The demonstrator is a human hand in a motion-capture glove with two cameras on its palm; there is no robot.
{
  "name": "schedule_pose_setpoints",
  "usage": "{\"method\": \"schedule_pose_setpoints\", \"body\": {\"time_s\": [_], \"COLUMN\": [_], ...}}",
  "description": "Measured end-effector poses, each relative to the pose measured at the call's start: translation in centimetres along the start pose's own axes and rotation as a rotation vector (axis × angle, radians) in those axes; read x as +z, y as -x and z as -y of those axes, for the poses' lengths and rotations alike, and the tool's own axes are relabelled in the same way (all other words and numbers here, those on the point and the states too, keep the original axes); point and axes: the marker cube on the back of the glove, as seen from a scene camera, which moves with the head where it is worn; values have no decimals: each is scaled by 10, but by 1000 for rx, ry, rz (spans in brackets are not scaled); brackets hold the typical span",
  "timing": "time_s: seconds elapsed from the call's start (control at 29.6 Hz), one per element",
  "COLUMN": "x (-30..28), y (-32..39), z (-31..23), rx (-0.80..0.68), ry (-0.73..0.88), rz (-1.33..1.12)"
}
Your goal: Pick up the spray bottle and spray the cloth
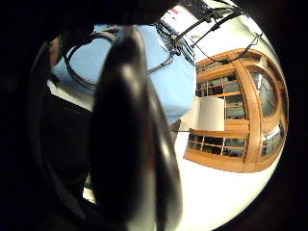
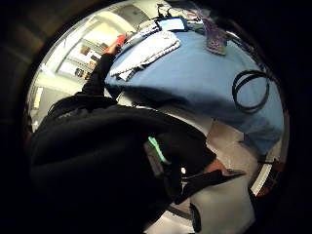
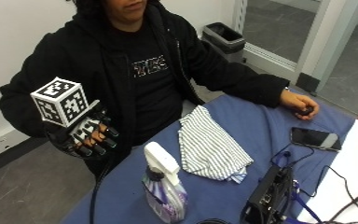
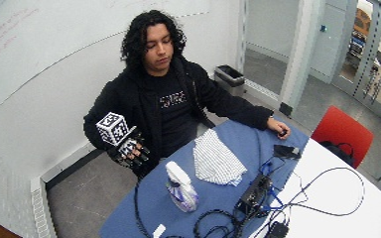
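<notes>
The person's black-gloved right hand [image 3: 87,135] is raised off to the side of the blue-covered tabletop [image 3: 259,135], fingers [image 3: 102,140] loosely curled and holding nothing. The clear spray bottle with a white trigger head and purple label [image 3: 162,184] stands upright near the tabletop's edge, well apart from that hand. Just beside it lies the crumpled white-and-grey striped cloth [image 3: 209,147]. The bare left hand [image 3: 300,105] rests on the far end of the tabletop, near a black phone [image 3: 315,138].

The spray bottle's [image 3: 164,186] base runs off the outside view's lower edge. The bare hand [image 3: 299,104] closes over something small and dark, too small to identify.
</notes>
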Motion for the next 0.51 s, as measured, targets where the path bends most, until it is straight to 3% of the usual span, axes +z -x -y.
{"method": "schedule_pose_setpoints", "body": {"time_s": [0.51], "x": [0], "y": [-1], "z": [-1], "rx": [38], "ry": [39], "rz": [-6]}}
